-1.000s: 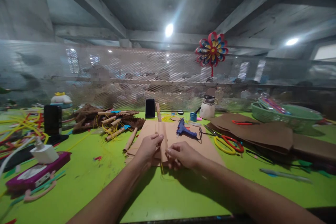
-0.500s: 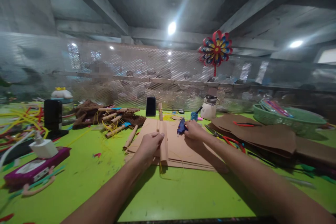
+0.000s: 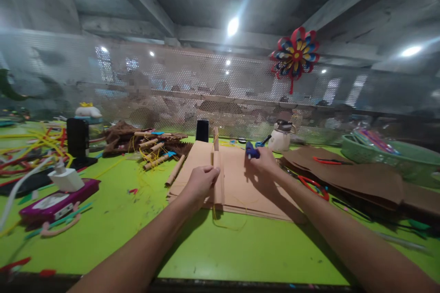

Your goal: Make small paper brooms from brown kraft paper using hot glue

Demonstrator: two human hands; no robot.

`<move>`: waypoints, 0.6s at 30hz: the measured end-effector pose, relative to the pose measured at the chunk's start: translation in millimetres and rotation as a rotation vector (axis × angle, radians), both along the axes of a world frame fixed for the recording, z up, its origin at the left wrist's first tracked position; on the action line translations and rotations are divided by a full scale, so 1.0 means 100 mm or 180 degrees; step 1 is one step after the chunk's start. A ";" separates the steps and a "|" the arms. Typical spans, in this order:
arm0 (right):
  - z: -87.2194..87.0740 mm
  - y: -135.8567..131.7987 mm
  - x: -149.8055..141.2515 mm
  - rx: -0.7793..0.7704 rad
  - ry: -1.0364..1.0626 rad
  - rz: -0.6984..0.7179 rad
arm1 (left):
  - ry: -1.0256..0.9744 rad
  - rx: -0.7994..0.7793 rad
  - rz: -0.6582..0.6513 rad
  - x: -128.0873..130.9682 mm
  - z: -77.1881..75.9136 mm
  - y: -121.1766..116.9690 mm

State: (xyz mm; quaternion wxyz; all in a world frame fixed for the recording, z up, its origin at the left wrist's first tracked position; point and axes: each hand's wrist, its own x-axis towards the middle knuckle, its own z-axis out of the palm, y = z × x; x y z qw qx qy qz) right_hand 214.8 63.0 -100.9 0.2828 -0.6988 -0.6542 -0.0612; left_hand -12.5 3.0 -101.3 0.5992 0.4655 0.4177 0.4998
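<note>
Stacked sheets of tan paper (image 3: 233, 187) lie on the green table, with a rolled brown paper tube (image 3: 217, 187) upright along them in view. My left hand (image 3: 202, 182) pinches the tube at its middle, thumb and fingers closed on its right side. Thin yellow thread (image 3: 228, 226) trails from the tube's near end. Over the right half of the sheets, my right hand (image 3: 266, 161) grips a small dark-blue object (image 3: 252, 151) with a pale tip; its exact kind is unclear. The hand's shadow falls on the paper below.
Tied paper rolls (image 3: 154, 158) and a phone (image 3: 202, 131) stand left and behind. To the right are brown sheets (image 3: 357, 176), orange-handled scissors (image 3: 314, 187) and a green basket (image 3: 395, 153). A white jug (image 3: 280, 139) stands behind; a purple power strip (image 3: 62, 201) lies left.
My right hand has moved the dark-blue object up and away from the tube, turning it. My left hand stays on the tube. The whole view has shifted slightly.
</note>
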 end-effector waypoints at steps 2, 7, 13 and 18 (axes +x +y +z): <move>0.12 -0.13 0.11 0.0057 0.0206 0.0160 | 0.0182 0.0140 0.0012 0.01 0.01 -0.01; 0.32 -0.61 0.19 -0.0103 0.2322 0.1558 | 0.0699 0.0336 0.0103 0.01 0.01 -0.01; 0.25 -0.93 0.04 -0.0739 0.3006 0.2350 | 0.0801 0.0207 -0.0133 0.03 0.00 -0.05; 0.21 -0.96 0.05 -0.0698 0.2646 0.2299 | 0.0816 0.0096 -0.0351 0.07 0.07 -0.14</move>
